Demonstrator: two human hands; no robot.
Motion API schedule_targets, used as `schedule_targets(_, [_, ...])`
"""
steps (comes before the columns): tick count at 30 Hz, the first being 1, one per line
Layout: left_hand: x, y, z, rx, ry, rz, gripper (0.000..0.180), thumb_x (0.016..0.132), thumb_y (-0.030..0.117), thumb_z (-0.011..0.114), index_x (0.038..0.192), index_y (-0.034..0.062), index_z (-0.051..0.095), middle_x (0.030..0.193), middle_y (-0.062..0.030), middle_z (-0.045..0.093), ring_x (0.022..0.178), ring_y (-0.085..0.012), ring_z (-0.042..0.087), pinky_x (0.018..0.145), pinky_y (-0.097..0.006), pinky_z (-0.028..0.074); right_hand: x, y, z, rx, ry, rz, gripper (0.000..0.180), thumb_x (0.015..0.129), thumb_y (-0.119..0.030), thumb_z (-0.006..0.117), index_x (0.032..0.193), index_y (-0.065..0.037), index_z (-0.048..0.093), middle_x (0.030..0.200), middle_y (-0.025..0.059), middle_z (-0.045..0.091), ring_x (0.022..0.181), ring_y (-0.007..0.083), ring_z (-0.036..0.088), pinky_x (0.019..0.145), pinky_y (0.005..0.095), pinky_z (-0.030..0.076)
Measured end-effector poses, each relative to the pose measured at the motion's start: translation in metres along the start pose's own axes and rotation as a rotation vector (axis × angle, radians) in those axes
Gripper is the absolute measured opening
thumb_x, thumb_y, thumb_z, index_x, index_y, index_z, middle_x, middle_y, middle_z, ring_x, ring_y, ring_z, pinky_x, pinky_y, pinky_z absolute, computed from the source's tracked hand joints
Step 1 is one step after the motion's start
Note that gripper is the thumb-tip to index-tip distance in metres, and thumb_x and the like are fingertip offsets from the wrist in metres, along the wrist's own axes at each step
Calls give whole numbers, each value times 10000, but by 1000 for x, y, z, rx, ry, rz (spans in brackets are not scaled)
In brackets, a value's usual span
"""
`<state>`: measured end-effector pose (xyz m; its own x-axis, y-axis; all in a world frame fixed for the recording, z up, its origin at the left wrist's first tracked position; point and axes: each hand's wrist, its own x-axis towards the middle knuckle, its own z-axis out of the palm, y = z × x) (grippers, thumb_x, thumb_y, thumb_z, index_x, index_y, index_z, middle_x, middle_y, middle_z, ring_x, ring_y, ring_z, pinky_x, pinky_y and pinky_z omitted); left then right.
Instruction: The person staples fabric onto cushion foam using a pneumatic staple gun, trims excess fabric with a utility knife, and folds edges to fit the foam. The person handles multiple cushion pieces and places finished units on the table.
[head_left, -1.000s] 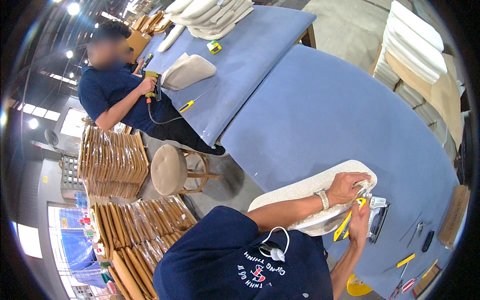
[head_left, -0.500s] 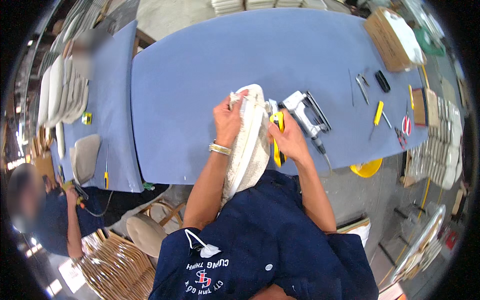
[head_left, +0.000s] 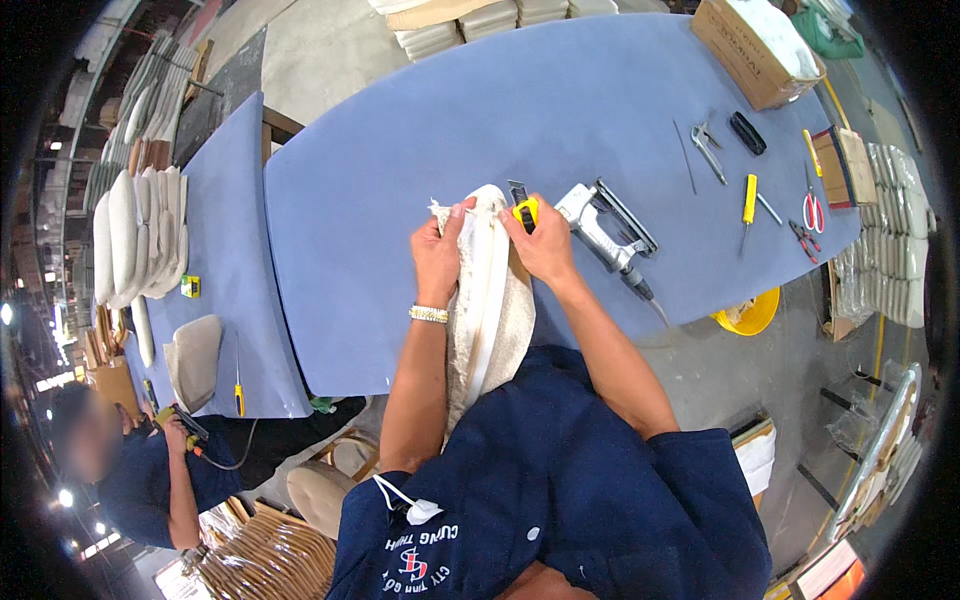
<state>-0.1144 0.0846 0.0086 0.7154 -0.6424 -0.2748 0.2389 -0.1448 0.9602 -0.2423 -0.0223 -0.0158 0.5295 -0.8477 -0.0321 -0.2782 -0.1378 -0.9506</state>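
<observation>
A cream fabric-covered pad [head_left: 490,320] with a pale strip along its length leans from the table against my front. Near its far end my left hand [head_left: 437,258] is closed, pinching the loose, frayed fabric edge. My right hand [head_left: 541,242] is wrapped round a yellow utility knife [head_left: 526,212], its dark blade pointing away from me beside the pad's tip. Its thumb also presses against the pad's right side. Just right of that hand lies a silver staple gun [head_left: 604,222] with a hose attached.
On the blue table [head_left: 400,150], pliers [head_left: 707,152], a yellow-handled screwdriver [head_left: 749,200] and red-handled scissors [head_left: 812,212] lie to the right. A cardboard box [head_left: 745,55] stands at the far right corner. At the left, a co-worker [head_left: 150,470] holds a tool beside another blue table [head_left: 215,240].
My right hand has brought the knife up and left to the pad's far end, with its thumb now on the pad. My left hand keeps hold of the fabric edge. The view has shifted slightly.
</observation>
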Motion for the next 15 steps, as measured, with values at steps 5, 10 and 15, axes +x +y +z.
schedule_targets(5, [-17, 1, 8, 109, -13, 110, 281, 1022, 200, 657, 1195, -5, 742, 1150, -81, 753, 978, -115, 680, 850, -270, 545, -4, 19, 4, 471, -76, 217, 199, 965, -222, 732, 911, -48, 650, 706, -21, 623, 594, 74, 565, 564, 252, 471])
schedule_targets(10, [-57, 7, 31, 647, 8, 418, 343, 939, 28, 617, 1275, -16, 672, 1324, -189, 668, 1281, -325, 615, 1109, -402, 465, -9, 36, -6, 601, -152, 256, 212, 966, -234, 738, 934, -40, 658, 711, 5, 635, 593, 102, 592, 554, 269, 487])
schedule_targets(15, [-76, -8, 45, 874, -46, 646, 436, 830, -70, 614, 1256, 7, 671, 1379, -184, 631, 1311, -338, 586, 1134, -437, 457, -24, 45, -24, 575, -125, 352, 223, 972, -247, 731, 959, -42, 643, 714, 11, 632, 587, 111, 594, 542, 277, 487])
